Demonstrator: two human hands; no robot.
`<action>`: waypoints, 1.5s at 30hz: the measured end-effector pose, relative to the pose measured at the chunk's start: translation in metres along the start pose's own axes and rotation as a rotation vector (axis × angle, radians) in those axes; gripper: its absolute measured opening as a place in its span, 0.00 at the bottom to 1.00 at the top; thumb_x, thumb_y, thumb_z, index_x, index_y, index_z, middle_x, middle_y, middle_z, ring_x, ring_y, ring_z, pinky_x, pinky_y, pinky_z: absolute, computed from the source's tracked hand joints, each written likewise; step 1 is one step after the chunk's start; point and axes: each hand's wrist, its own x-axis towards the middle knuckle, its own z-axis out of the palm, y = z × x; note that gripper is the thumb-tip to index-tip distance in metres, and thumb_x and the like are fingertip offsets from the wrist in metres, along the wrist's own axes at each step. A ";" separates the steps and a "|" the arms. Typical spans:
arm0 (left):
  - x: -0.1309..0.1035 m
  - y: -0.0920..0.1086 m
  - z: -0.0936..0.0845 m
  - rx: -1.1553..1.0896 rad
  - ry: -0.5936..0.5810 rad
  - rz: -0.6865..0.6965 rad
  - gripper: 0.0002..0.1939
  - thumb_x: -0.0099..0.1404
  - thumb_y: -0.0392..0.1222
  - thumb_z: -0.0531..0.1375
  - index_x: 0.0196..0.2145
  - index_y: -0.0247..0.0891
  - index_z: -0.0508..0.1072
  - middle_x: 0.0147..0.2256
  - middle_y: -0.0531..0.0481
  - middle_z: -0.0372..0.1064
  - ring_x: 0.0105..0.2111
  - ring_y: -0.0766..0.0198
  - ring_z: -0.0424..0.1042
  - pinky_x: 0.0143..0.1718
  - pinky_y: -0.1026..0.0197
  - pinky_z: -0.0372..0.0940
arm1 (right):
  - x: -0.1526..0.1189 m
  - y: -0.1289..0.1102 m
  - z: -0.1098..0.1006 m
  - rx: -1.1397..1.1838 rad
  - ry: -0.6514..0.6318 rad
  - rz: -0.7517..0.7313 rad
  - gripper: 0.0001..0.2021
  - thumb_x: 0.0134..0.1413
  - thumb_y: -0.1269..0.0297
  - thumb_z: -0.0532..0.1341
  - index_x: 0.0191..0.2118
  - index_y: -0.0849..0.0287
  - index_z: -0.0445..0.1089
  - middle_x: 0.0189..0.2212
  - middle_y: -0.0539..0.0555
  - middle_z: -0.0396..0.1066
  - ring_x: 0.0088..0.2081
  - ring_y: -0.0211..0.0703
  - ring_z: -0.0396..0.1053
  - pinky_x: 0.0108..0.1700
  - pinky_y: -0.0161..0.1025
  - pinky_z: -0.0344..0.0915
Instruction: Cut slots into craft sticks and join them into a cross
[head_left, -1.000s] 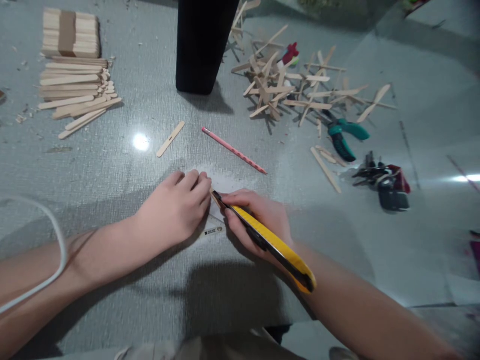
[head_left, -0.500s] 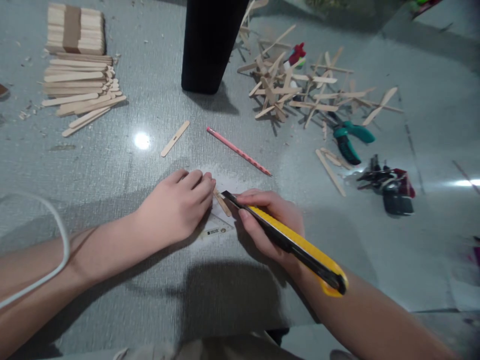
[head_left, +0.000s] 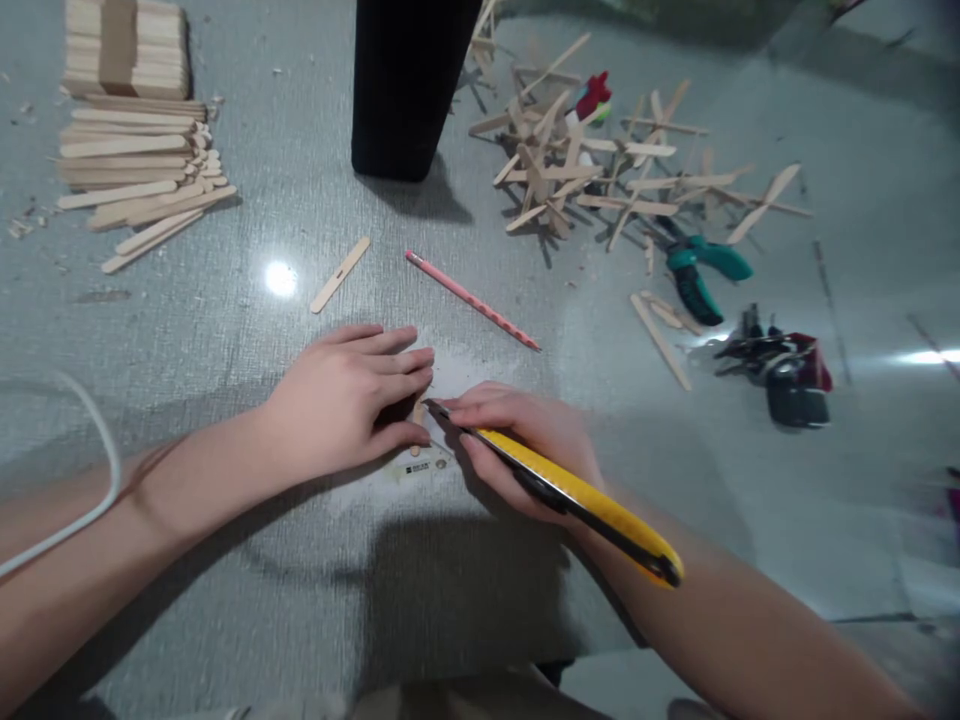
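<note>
My right hand (head_left: 525,445) is closed around a yellow and black utility knife (head_left: 585,500). The knife's tip points left and meets a small wooden stick (head_left: 418,415) on the table. My left hand (head_left: 349,395) lies beside that stick with its fingers spread, the thumb and fingertips close around it and partly covering it. Under the stick is a clear ruler or set square (head_left: 424,467) with a dark printed label. Beyond my left hand lies one craft stick (head_left: 341,275) with a small dark slot, and a pink pencil (head_left: 472,299) rests to its right.
A black block-like object (head_left: 409,90) stands at the top centre. Craft sticks (head_left: 135,150) are piled at the upper left, below a banded bundle (head_left: 124,50). Joined sticks (head_left: 555,170) spread at the upper right, near green-handled pliers (head_left: 697,275) and dark clips (head_left: 795,380).
My left hand has opened from a curled grip to spread fingers. The small stick has turned more upright in view and shifted left, and the knife has moved left with it.
</note>
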 end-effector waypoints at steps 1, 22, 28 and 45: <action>0.000 0.000 0.000 -0.007 -0.002 -0.004 0.20 0.77 0.55 0.64 0.56 0.40 0.80 0.61 0.47 0.78 0.67 0.48 0.72 0.67 0.45 0.65 | 0.001 0.000 0.000 0.001 -0.003 -0.002 0.15 0.60 0.76 0.63 0.46 0.47 0.76 0.40 0.51 0.86 0.41 0.49 0.86 0.43 0.46 0.84; 0.007 0.001 -0.004 -0.114 -0.087 -0.029 0.19 0.76 0.48 0.61 0.59 0.38 0.79 0.64 0.44 0.75 0.70 0.44 0.67 0.69 0.39 0.60 | -0.001 0.005 -0.001 -0.024 -0.009 -0.034 0.13 0.62 0.74 0.63 0.47 0.49 0.73 0.39 0.53 0.84 0.40 0.49 0.85 0.43 0.46 0.84; 0.006 0.001 -0.004 -0.090 -0.079 -0.027 0.20 0.77 0.50 0.61 0.59 0.38 0.79 0.64 0.45 0.75 0.70 0.44 0.67 0.69 0.39 0.60 | -0.002 0.006 0.000 -0.019 -0.009 -0.026 0.11 0.63 0.73 0.62 0.46 0.50 0.73 0.39 0.54 0.85 0.40 0.48 0.85 0.42 0.45 0.83; 0.007 0.001 -0.004 -0.064 -0.092 -0.024 0.20 0.77 0.51 0.62 0.59 0.38 0.78 0.64 0.46 0.75 0.70 0.45 0.67 0.69 0.41 0.61 | -0.001 0.004 0.000 -0.014 -0.032 -0.009 0.14 0.61 0.75 0.64 0.47 0.49 0.74 0.40 0.53 0.85 0.40 0.49 0.85 0.44 0.45 0.82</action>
